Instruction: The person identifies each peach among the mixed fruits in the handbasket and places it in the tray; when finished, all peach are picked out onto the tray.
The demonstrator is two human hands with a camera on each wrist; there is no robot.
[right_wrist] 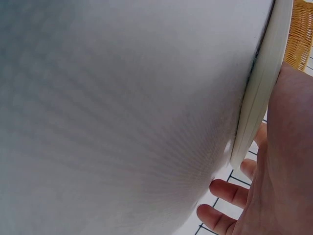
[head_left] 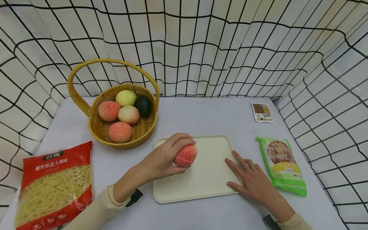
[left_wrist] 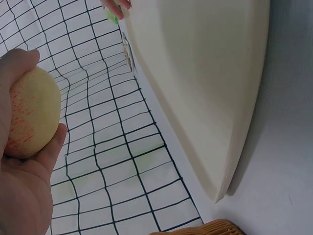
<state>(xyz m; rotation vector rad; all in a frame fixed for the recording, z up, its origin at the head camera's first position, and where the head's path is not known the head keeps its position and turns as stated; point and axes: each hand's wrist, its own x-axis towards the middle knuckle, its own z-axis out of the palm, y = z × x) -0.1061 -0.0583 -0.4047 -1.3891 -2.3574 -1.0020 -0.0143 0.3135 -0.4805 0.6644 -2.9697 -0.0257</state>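
A pinkish-red peach (head_left: pixel 186 156) is gripped by my left hand (head_left: pixel 169 155) above the left half of a cream tray (head_left: pixel 207 182). In the left wrist view the same peach (left_wrist: pixel 36 112) shows its pale yellow side, held between thumb and fingers. My right hand (head_left: pixel 251 179) rests at the tray's right edge with its fingers spread and nothing held. From the right wrist view, the fingers (right_wrist: pixel 230 193) lie beside the rim of the tray (right_wrist: pixel 254 98).
A wicker basket (head_left: pixel 123 145) with several fruits stands at back left. A red pasta bag (head_left: pixel 57 185) lies at left front. On the right are a green food packet (head_left: pixel 284 164) and a small white-and-brown sachet (head_left: pixel 262 112). Black netting (head_left: pixel 179 44) encloses the table.
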